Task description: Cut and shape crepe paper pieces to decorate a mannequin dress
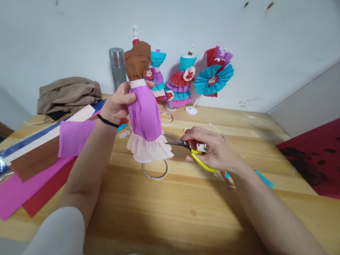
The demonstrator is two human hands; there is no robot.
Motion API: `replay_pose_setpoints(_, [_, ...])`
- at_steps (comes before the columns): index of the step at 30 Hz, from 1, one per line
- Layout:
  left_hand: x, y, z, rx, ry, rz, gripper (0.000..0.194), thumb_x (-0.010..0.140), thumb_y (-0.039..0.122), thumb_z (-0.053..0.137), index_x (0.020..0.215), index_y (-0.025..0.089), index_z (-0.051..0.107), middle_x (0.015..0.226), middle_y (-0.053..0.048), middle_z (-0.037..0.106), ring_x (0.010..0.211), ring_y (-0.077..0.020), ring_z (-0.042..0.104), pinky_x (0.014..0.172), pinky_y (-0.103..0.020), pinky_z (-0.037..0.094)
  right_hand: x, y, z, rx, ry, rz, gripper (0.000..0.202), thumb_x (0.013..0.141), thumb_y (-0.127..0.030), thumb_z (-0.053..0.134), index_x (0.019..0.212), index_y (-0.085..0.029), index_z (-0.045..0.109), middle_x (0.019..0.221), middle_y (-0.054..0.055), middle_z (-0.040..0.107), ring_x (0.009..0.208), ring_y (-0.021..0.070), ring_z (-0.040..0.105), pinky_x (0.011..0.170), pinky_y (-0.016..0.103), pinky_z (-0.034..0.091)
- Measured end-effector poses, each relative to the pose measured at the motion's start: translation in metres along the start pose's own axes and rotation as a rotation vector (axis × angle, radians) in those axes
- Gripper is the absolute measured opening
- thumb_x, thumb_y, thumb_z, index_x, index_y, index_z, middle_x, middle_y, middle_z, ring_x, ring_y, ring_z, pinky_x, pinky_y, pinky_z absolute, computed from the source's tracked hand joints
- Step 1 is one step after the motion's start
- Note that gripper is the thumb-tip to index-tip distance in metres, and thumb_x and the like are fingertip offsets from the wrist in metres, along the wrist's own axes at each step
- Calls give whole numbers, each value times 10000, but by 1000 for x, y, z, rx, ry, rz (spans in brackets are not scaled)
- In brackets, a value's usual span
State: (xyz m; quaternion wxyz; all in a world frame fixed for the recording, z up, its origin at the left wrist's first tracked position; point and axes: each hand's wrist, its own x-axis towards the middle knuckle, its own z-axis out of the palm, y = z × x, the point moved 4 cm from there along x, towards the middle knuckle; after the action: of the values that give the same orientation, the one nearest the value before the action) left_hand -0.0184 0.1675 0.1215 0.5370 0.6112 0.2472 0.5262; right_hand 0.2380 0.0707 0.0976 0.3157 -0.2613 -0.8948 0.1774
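Observation:
Upright in the middle is a small paper dress (145, 112) with a brown top, a white waistband, a purple skirt and a ruffled cream hem. My left hand (122, 102) is closed around its waist. Yellow-handled scissors (201, 161) are in my right hand (210, 147), fingers wrapped round the handles. Their blades point left, parted, with the tips at the right side of the cream hem; whether they touch the paper I cannot tell. Under the dress lies a tape roll (156, 177), seen as a thin ring.
Finished paper dresses (184, 76) on white stands line the wall, one bearing a large blue paper flower (213, 80). A steel flask (118, 68) and folded brown cloth (68, 96) stand at the back left. Coloured paper strips (33, 163) cover the left side. A red box (336, 157) sits right.

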Motion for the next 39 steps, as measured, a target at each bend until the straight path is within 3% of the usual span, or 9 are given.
replay_pose_setpoints(8, [0, -2, 3, 58, 17, 5, 677, 452, 631, 848, 950, 197, 702, 754, -78, 693, 1041, -412, 698, 791, -457, 588, -1, -1, -2, -15, -21, 35, 284, 847, -458, 719, 1010, -235, 652, 752, 18, 555, 687, 187, 555, 651, 333, 461])
replay_pose_setpoints(15, [2, -4, 4, 8, -16, -4, 682, 416, 615, 874, 934, 201, 713, 768, -67, 713, 981, -376, 715, 769, -428, 588, -3, 4, 0, -37, -30, 23, 296, 843, -447, 723, 1015, -217, 651, 792, 25, 580, 640, 166, 545, 626, 319, 450])
replay_pose_setpoints(25, [2, -5, 5, 26, 9, -28, 658, 434, 570, 858, 950, 193, 704, 762, -83, 694, 1045, -406, 692, 793, -455, 586, -3, 4, -1, -51, -61, 69, 300, 846, -485, 706, 1005, -233, 667, 805, 38, 598, 642, 174, 551, 621, 325, 458])
replay_pose_setpoints(31, [3, -10, 7, 47, 19, -49, 642, 424, 569, 860, 899, 172, 693, 785, -106, 688, 1103, -447, 667, 854, -490, 583, -2, 1, -2, -50, -48, 27, 285, 863, -479, 696, 998, -230, 657, 766, 32, 580, 650, 176, 552, 616, 320, 454])
replay_pose_setpoints(39, [4, -12, 7, 20, 10, -43, 669, 436, 559, 871, 946, 163, 697, 769, -99, 690, 1019, -403, 701, 817, -447, 582, -3, 2, -1, -105, -39, -21, 304, 872, -480, 688, 1010, -210, 668, 782, 43, 610, 638, 165, 552, 590, 300, 444])
